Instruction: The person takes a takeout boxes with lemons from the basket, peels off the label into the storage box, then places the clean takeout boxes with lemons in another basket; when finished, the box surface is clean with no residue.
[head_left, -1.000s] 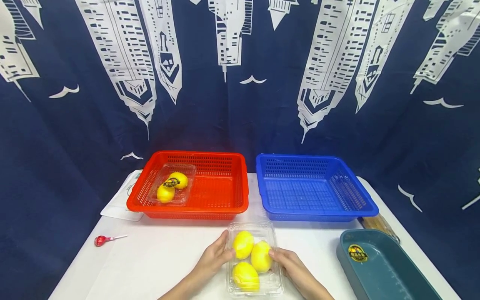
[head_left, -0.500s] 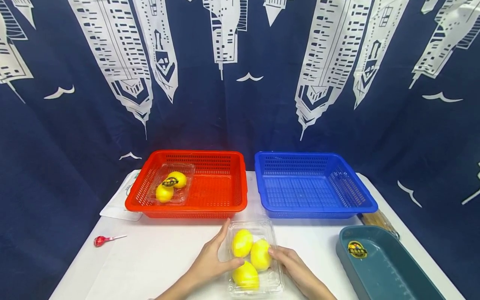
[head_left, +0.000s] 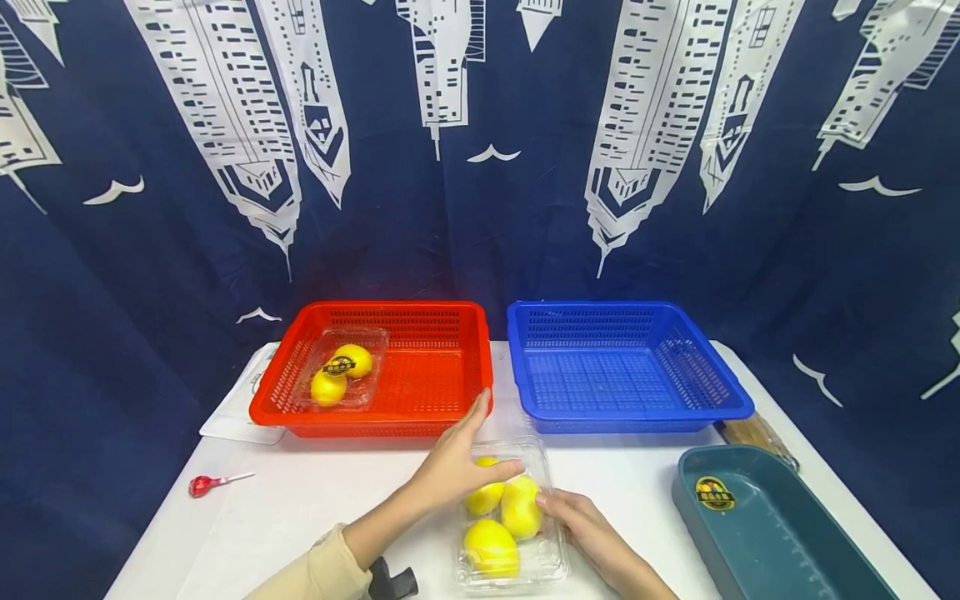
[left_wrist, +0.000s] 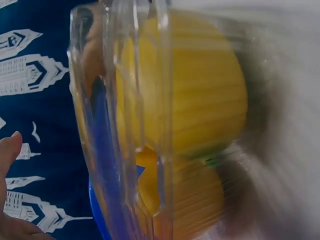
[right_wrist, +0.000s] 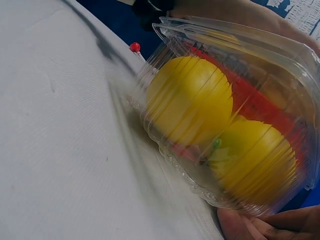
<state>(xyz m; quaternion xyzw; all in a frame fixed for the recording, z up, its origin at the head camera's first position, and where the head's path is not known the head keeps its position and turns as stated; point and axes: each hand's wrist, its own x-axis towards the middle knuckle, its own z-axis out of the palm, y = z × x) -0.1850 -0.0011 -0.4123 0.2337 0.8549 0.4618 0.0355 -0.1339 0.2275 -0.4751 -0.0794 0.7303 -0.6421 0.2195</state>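
Observation:
A clear plastic clamshell box (head_left: 534,452) with three yellow lemons (head_left: 491,548) lies at the front middle of the white table. My right hand (head_left: 592,537) grips its right side, thumb at the upper edge beside a lemon. My left hand (head_left: 457,467) is raised over the box's far left part, fingers straight and pointing to the red basket (head_left: 375,421), thumb stretched across above the lemons. In the left wrist view that hand (left_wrist: 12,195) appears apart from the box wall. The right wrist view shows right-hand fingers (right_wrist: 270,225) low at the box's corner.
Another clear box with two yellow fruits (head_left: 352,361) and a black label sits inside the red basket. A blue basket (head_left: 637,421) stands beside it. At right are a teal tray (head_left: 780,533) bearing a round sticker (head_left: 714,493) and a wooden object (head_left: 757,437). A red lollipop (head_left: 201,486) lies left.
My left hand has let go of the box's left side and moved up and right over it, its fingers straightening. The right hand and the box stay nearly in place.

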